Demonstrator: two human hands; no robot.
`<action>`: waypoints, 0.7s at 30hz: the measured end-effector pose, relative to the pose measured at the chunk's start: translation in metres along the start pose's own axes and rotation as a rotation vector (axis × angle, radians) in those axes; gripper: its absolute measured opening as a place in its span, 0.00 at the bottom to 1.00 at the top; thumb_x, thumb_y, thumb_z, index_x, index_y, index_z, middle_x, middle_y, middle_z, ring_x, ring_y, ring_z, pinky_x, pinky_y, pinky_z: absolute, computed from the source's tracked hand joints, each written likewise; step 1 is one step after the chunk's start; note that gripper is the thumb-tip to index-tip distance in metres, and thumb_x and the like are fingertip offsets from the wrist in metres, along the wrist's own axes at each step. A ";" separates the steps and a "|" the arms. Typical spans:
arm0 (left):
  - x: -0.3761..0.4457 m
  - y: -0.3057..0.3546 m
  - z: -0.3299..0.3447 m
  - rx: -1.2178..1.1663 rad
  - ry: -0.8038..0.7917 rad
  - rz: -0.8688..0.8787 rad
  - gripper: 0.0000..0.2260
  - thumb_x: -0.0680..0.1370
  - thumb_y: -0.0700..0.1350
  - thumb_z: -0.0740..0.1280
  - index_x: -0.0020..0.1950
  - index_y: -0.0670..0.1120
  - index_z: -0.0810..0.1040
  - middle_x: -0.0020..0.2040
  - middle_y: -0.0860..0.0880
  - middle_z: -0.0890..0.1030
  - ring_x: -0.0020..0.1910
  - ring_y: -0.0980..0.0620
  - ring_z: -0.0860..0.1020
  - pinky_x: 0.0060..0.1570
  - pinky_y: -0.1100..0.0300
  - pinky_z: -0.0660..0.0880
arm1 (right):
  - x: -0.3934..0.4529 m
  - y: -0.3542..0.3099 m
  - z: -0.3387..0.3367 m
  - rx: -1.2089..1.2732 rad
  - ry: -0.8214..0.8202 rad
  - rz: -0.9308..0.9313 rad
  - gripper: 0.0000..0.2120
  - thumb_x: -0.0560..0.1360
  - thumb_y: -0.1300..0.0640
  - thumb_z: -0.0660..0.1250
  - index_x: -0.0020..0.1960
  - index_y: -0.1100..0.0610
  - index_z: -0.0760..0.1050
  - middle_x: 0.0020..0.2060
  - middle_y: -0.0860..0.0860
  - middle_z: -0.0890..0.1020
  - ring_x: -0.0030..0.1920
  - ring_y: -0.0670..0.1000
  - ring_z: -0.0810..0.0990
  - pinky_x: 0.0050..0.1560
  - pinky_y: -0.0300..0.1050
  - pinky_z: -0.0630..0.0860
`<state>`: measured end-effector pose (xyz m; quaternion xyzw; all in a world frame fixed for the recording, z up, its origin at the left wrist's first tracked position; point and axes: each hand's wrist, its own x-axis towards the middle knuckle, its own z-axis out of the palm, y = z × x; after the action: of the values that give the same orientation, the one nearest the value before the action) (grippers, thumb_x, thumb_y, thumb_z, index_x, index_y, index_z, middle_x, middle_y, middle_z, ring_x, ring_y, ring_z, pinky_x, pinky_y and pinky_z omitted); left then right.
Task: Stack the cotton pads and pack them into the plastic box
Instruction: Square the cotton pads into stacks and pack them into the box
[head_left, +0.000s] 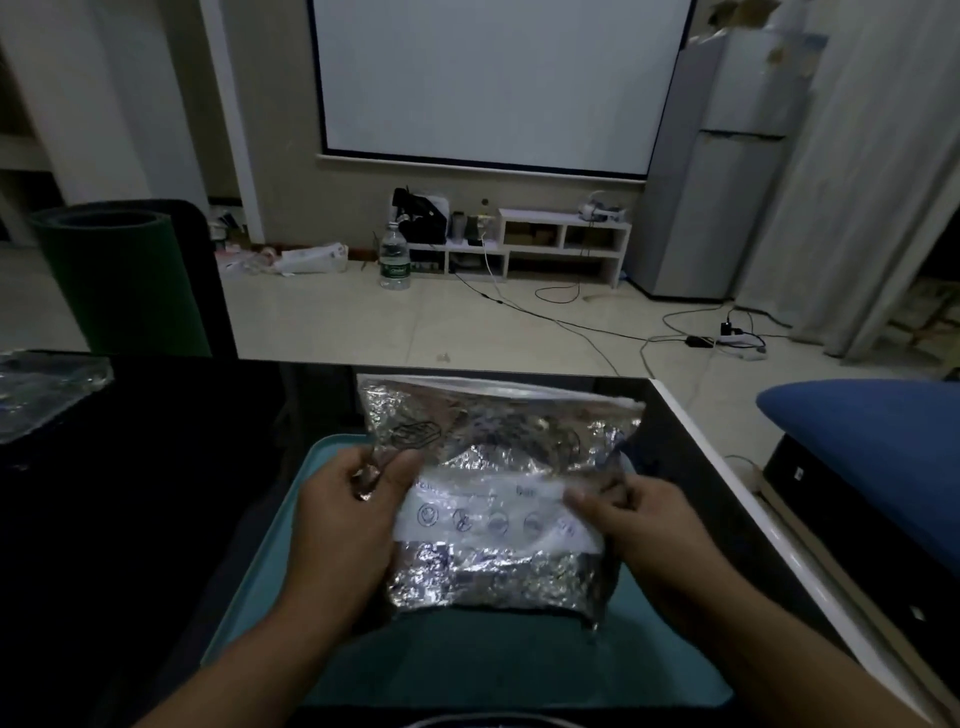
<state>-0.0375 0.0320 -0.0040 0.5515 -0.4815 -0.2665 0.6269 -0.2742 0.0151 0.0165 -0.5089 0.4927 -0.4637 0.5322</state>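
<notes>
Both hands are holding a crinkled silvery zip bag (498, 499) up over a teal tray (249, 597). The left hand (348, 525) is gripping the bag's left edge, thumb on the front and fingers curling round behind. The right hand (639, 525) is pinching the right edge, its thumb lying across the white label band that is crossing the bag's middle and carrying small round printed symbols. The bag is standing roughly upright, facing the camera, with its sealed strip at the top. Its contents are not showing through the reflective film, so the cotton pads and the plastic box cannot be told apart from here.

The tray is lying on a dark table (130, 467) with a pale edge running down the right side. At the table's far left a heap of clear plastic wrap (47, 389) is catching the light. Behind it a rolled green mat (119, 270) is standing upright. Beyond the table, on the tiled floor, a water bottle (395, 254) is standing near a low white shelf (561, 239), and cables are trailing toward a power strip (737, 338). A projection screen (493, 78) is hanging on the far wall, with a pale fridge (727, 156) to its right. A blue cushion (872, 441) is showing at the right edge.
</notes>
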 end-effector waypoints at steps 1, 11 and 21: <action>0.000 0.000 -0.002 0.042 0.037 0.052 0.13 0.71 0.58 0.69 0.39 0.49 0.79 0.32 0.50 0.82 0.29 0.57 0.77 0.30 0.60 0.73 | 0.001 -0.002 -0.001 0.008 0.028 -0.036 0.09 0.72 0.61 0.70 0.42 0.68 0.80 0.38 0.61 0.85 0.37 0.56 0.83 0.36 0.42 0.79; 0.010 -0.024 -0.012 0.334 0.010 0.159 0.14 0.75 0.61 0.66 0.37 0.53 0.73 0.30 0.55 0.75 0.29 0.57 0.71 0.33 0.53 0.70 | 0.004 -0.015 -0.017 -0.025 0.193 -0.236 0.07 0.76 0.57 0.67 0.49 0.59 0.81 0.43 0.53 0.86 0.45 0.52 0.85 0.46 0.43 0.82; -0.007 0.052 0.026 0.705 -0.147 0.796 0.27 0.75 0.62 0.62 0.70 0.50 0.71 0.66 0.51 0.75 0.67 0.52 0.69 0.70 0.52 0.61 | -0.005 -0.014 0.008 -0.158 0.190 -0.529 0.07 0.73 0.62 0.69 0.47 0.53 0.82 0.41 0.50 0.86 0.44 0.46 0.84 0.46 0.36 0.79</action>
<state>-0.0736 0.0400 0.0407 0.4834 -0.7562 0.1316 0.4210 -0.2662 0.0198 0.0312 -0.6139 0.4253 -0.5920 0.3029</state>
